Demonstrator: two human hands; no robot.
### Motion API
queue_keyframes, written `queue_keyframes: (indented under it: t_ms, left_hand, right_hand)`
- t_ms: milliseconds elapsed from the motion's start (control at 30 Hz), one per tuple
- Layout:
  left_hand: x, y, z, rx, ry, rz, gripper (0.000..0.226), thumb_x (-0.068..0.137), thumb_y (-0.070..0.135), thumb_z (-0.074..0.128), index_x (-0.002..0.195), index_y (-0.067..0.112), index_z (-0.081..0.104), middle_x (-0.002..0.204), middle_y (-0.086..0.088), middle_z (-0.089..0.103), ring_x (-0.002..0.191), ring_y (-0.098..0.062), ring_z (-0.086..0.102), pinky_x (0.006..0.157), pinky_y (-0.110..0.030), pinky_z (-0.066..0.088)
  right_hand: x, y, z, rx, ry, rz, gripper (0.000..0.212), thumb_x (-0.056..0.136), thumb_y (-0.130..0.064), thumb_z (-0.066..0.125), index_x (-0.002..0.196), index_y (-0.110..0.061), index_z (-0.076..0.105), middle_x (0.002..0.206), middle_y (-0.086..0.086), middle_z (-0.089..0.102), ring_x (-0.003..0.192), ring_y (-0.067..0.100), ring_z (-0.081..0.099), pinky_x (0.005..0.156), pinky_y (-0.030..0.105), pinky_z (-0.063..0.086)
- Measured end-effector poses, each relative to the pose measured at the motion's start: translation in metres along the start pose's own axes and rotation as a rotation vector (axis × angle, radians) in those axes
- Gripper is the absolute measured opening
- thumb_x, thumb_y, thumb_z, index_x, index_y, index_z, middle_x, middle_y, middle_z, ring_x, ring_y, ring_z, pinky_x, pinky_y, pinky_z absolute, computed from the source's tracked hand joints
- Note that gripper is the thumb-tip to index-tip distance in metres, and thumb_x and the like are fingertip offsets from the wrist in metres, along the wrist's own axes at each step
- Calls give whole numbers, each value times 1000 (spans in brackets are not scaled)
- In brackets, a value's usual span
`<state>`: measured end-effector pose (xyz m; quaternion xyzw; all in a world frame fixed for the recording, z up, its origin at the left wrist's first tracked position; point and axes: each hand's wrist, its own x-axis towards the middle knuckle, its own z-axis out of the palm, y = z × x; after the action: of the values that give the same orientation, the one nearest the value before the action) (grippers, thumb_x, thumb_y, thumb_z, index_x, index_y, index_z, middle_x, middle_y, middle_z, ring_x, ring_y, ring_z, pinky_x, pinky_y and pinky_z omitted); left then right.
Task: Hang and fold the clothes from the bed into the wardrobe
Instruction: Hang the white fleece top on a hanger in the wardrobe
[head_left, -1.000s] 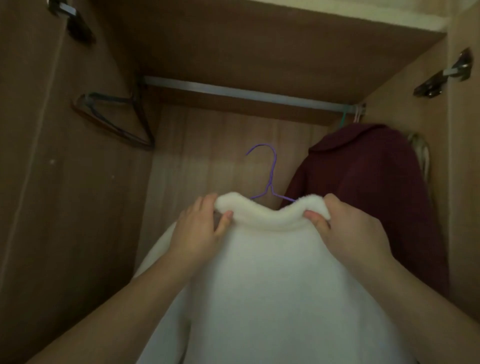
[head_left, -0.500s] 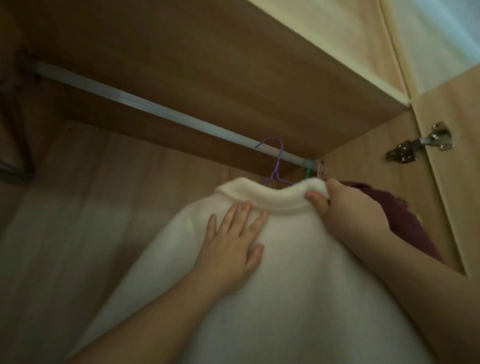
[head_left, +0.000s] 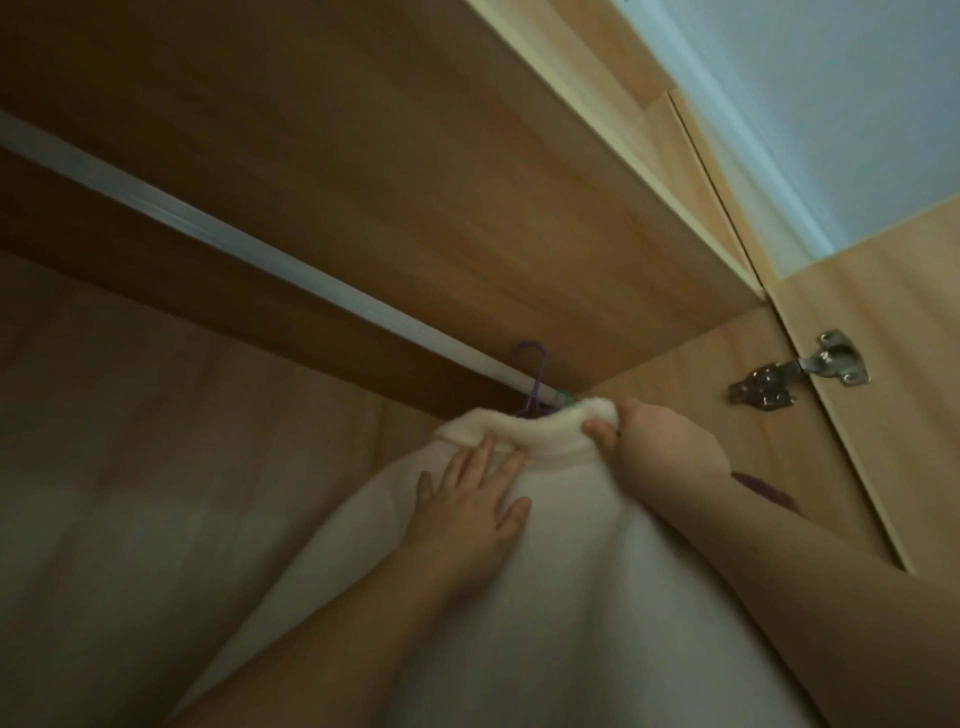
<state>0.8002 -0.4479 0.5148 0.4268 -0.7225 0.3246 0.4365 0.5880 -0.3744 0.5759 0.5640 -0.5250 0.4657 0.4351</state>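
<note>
A white fleece garment (head_left: 561, 597) hangs on a purple wire hanger (head_left: 535, 374) whose hook sits at the wardrobe rail (head_left: 249, 254), near the rail's right end. My left hand (head_left: 472, 509) lies flat with straight fingers on the garment's back, just below the collar. My right hand (head_left: 660, 447) pinches the right end of the collar (head_left: 519, 426) between thumb and fingers. Whether the hook rests over the rail is hard to tell. The hanger's shoulders are hidden inside the garment.
A wooden shelf (head_left: 415, 182) runs just above the rail. The wardrobe's right side wall carries a metal hinge (head_left: 800, 374), with the open door (head_left: 893, 415) beside it. A sliver of dark red garment (head_left: 763, 488) shows behind my right forearm. A teal hanger hook (head_left: 719, 399) sits beside the purple one.
My left hand let go of the collar and now lies flat on the garment. The garment and hanger rose to the rail's right end, and my view tilted up and right.
</note>
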Motion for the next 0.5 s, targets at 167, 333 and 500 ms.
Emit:
queue_keyframes:
  t_ms: [167, 333, 500]
  left_hand:
    - [-18, -8, 31, -78, -55, -68, 61, 99, 61, 20, 153, 49, -5, 166, 11, -11, 153, -16, -1, 120, -54, 14]
    - [-51, -13, 26, -41, -93, -93, 69, 91, 68, 12, 153, 47, -6, 167, 6, -7, 153, -21, 1, 120, -52, 17]
    - [-89, 2, -3, -46, -56, -41, 71, 86, 70, 9, 152, 49, -7, 167, 6, -2, 153, -19, -1, 121, -51, 13]
  right_hand:
    - [-12, -13, 18, -103, -101, -41, 52, 96, -65, 32, 114, -21, 54, 111, 6, 66, 100, 30, 64, 69, 36, 39]
    - [-34, -17, 8, -164, -96, -119, 52, 99, -52, 31, 134, -14, 41, 116, 10, 61, 96, 34, 64, 73, 42, 52]
    - [-80, -21, -26, -260, -162, -187, 72, 94, -56, 34, 153, -20, 16, 152, 6, 35, 130, 29, 44, 94, 45, 45]
